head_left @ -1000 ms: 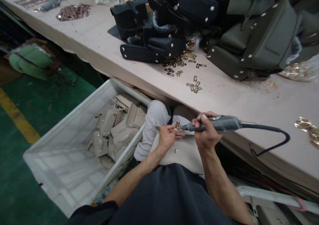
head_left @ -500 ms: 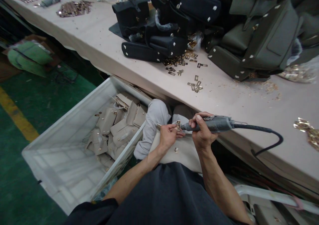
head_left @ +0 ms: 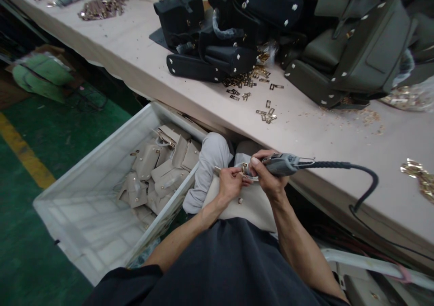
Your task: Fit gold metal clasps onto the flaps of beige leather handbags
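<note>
A beige handbag [head_left: 252, 211] with a small metal clasp rests on my lap. My left hand [head_left: 229, 184] is closed at its far edge, pinching the bag's flap. A small gold rectangular metal plate [head_left: 243, 167] stands at the left fingertips. My right hand [head_left: 270, 176] is wrapped around a grey corded electric screwdriver [head_left: 283, 163], which lies almost level and points left. The screwdriver's tip is close to the gold plate; whether they touch is hard to tell.
A white plastic crate [head_left: 91, 251] at my left holds several beige bags [head_left: 145, 161]. On the table [head_left: 129, 57] lie black bags [head_left: 210, 62], dark olive bags [head_left: 366, 62] and loose gold plates [head_left: 267, 114]. The screwdriver's cord [head_left: 369, 193] loops over the table's edge at right.
My right hand and the screwdriver have shifted slightly left and up, bringing the tip nearer the gold plate. The left hand stays nearly in place on the flap.
</note>
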### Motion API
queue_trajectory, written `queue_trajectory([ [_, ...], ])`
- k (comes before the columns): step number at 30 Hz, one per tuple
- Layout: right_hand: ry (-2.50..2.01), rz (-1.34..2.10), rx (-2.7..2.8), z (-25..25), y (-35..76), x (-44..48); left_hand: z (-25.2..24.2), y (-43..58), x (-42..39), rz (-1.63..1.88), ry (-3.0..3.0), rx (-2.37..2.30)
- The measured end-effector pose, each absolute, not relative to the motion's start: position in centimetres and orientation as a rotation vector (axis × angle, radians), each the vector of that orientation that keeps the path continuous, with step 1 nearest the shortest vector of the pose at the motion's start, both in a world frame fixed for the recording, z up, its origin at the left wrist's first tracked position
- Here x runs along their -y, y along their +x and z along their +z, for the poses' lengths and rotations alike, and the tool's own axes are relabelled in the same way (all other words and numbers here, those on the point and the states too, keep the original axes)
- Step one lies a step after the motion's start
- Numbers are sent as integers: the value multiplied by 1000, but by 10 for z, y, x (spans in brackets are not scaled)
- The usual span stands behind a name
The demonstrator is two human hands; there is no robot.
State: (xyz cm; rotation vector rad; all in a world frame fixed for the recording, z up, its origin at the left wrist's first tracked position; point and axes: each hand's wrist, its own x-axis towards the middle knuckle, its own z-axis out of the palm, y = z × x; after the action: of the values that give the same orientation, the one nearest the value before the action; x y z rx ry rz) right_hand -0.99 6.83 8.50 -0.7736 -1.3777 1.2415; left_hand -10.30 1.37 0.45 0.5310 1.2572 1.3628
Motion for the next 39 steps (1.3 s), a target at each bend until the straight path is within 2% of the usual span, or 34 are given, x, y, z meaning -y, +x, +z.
queue_trajectory([
  [15,-789,1325,1657,93,-10,-76,8,-96,-7,1425,460,-1248],
  [23,-830,1225,1560,87,-21,-64,2,-94,-3,1486,416,-1244],
  [28,-916,1343,1346,77,-19,-65,-7,-93,-2,1426,399,-1308],
  [34,-701,1356,1185,110,1,-71,0,-96,-1,1394,392,-1269],
  [39,-717,1269,1128,129,21,-76,1,-97,-1,1378,384,-1260],
])
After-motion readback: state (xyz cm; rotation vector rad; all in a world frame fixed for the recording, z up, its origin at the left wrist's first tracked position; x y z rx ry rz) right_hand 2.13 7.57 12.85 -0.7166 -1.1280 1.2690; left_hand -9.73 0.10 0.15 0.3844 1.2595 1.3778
